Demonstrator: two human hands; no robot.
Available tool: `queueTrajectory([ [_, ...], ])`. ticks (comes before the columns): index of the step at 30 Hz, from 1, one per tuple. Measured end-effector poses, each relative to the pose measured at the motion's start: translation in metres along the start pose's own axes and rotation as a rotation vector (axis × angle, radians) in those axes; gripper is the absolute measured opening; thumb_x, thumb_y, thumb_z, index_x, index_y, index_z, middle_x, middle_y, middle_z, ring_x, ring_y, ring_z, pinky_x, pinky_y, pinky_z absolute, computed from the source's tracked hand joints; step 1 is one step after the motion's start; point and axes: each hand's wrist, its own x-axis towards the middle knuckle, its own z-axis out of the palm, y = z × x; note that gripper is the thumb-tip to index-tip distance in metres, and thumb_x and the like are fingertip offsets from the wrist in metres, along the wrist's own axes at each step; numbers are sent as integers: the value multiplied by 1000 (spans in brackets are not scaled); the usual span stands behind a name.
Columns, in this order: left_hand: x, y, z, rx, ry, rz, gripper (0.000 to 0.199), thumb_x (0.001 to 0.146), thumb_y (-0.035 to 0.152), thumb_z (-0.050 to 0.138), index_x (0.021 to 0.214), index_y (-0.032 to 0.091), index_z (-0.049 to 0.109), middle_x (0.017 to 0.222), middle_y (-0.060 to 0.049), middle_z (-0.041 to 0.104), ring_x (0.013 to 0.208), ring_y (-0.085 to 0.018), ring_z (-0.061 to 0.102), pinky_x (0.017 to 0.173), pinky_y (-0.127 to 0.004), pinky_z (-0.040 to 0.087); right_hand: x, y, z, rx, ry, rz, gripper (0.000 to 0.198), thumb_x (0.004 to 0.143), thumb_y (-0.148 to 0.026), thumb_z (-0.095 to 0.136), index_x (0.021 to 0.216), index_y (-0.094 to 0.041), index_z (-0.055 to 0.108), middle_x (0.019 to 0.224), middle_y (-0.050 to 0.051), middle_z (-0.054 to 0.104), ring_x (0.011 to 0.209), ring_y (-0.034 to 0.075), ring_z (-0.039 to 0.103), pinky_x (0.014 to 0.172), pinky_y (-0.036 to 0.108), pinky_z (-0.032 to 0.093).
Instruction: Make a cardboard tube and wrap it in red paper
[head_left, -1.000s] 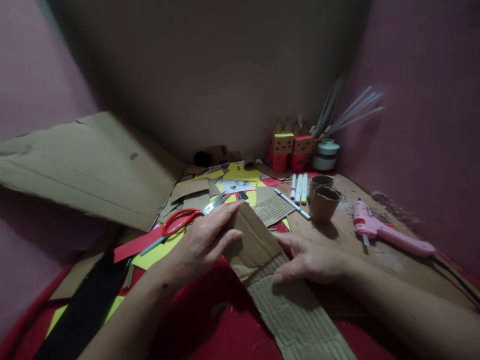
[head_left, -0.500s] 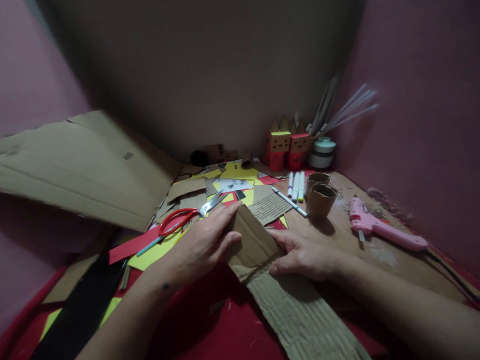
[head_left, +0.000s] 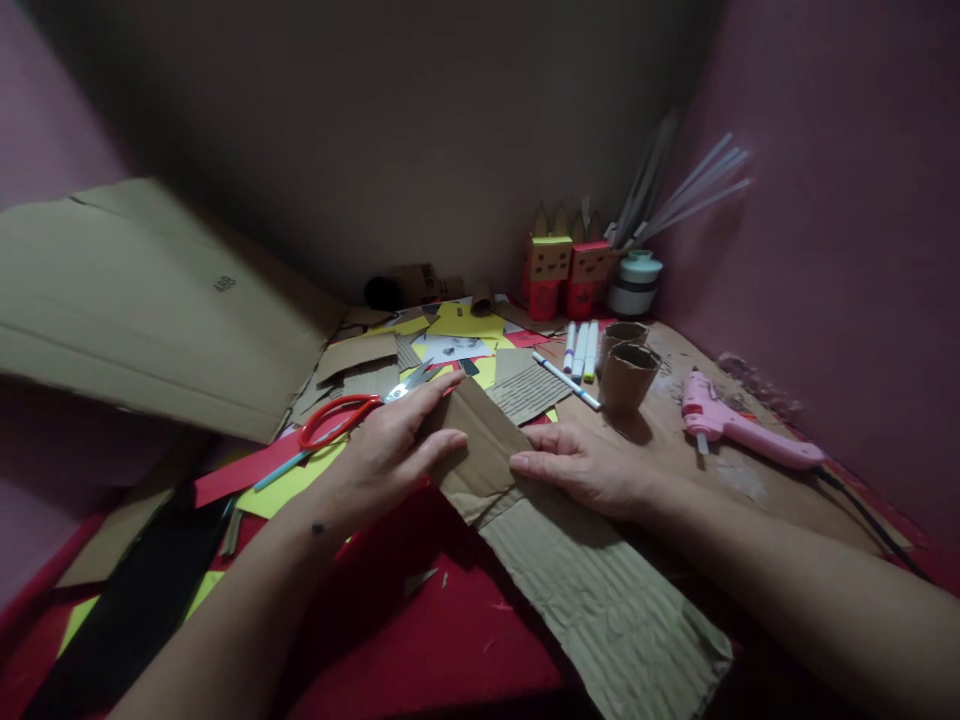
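A long cardboard strip (head_left: 592,590), corrugated on its lower part and smooth at the far end, slants between my hands. My left hand (head_left: 401,435) grips the far left edge, thumb on top and fingers behind. On the right edge, near the crease, my right hand (head_left: 574,465) pinches the strip with its thumb on the upper face. The fingertips under the cardboard are hidden. Red-handled scissors (head_left: 341,415) lie just beyond my left hand, on coloured paper. Past my right hand stand two cardboard tubes, the nearer tube (head_left: 630,378) upright.
A pink glue gun (head_left: 739,425) lies at right, its cord trailing off. White markers (head_left: 581,350) and red cardboard figures (head_left: 546,280) are farther back, beside a lidded jar (head_left: 636,285). A large cardboard sheet (head_left: 165,310) leans at left. Paper scraps (head_left: 465,322) cover the table's middle.
The view has shifted slightly, so the surroundings sit higher and further left. More of the strip's near end shows. Both hands keep their hold on the strip.
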Motion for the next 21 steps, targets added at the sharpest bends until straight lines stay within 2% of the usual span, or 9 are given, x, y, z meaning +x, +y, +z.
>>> queueTrajectory([
  [3, 3, -1, 5, -396, 140, -239, 74, 70, 32, 72, 136, 23, 41, 118, -10, 61, 103, -27, 60, 81, -35, 52, 2, 3, -2, 22, 37, -68, 26, 75, -36, 67, 87, -14, 62, 70, 0, 62, 61, 12, 58, 61, 26, 45],
  [4, 4, -1, 7, -537, 163, -314, 71, 68, 32, 74, 132, 21, 46, 107, -9, 64, 91, -24, 63, 73, -32, 53, 3, 4, -3, 35, 56, -89, 25, 74, -36, 67, 86, -14, 62, 70, 0, 62, 62, 13, 58, 62, 27, 45],
  [7, 2, 2, 16, -834, 30, -472, 34, 71, 33, 71, 98, 13, 66, 66, -4, 64, 50, -13, 57, 47, -23, 47, 6, 6, -6, 87, 88, -152, 23, 75, -34, 67, 86, -14, 63, 70, 2, 63, 62, 14, 59, 62, 28, 46],
  [9, 0, 7, 24, -870, -84, -533, 20, 73, 31, 68, 78, 12, 68, 49, -1, 57, 37, -10, 47, 36, -21, 37, 7, 6, -6, 108, 85, -191, 23, 76, -33, 66, 88, -14, 64, 70, 2, 64, 62, 14, 59, 62, 29, 46],
  [11, -2, 14, 31, -859, -95, -547, 15, 74, 27, 68, 75, 12, 69, 49, -1, 58, 36, -9, 47, 34, -19, 34, 7, 5, -5, 110, 81, -223, 23, 78, -33, 64, 92, -14, 64, 71, 2, 64, 62, 13, 59, 63, 29, 46],
  [12, -2, 17, 33, -865, -80, -529, 13, 73, 25, 69, 78, 13, 70, 54, -2, 62, 40, -10, 51, 37, -19, 37, 7, 5, -4, 102, 88, -236, 23, 79, -32, 63, 93, -15, 64, 71, 1, 64, 62, 13, 59, 63, 28, 46],
  [15, 0, 22, 35, -902, -43, -430, 20, 71, 17, 70, 91, 15, 72, 78, -5, 73, 65, -15, 64, 59, -22, 50, 6, 4, -1, 53, 124, -256, 19, 82, -30, 61, 93, -15, 64, 71, 0, 64, 63, 12, 59, 62, 26, 45],
  [17, 0, 22, 35, -903, -4, -377, 26, 69, 16, 72, 95, 17, 72, 85, -4, 74, 76, -17, 66, 70, -25, 52, 5, 3, -1, 32, 116, -266, 19, 83, -28, 59, 95, -15, 64, 74, 0, 65, 65, 11, 59, 64, 26, 46],
  [21, -3, 20, 35, -792, 151, -346, 17, 62, 16, 78, 78, 19, 74, 74, 1, 73, 69, -14, 64, 63, -20, 52, 5, 2, -5, -20, 72, -310, 23, 85, -26, 57, 105, -17, 65, 87, 2, 68, 76, 12, 61, 72, 28, 46],
])
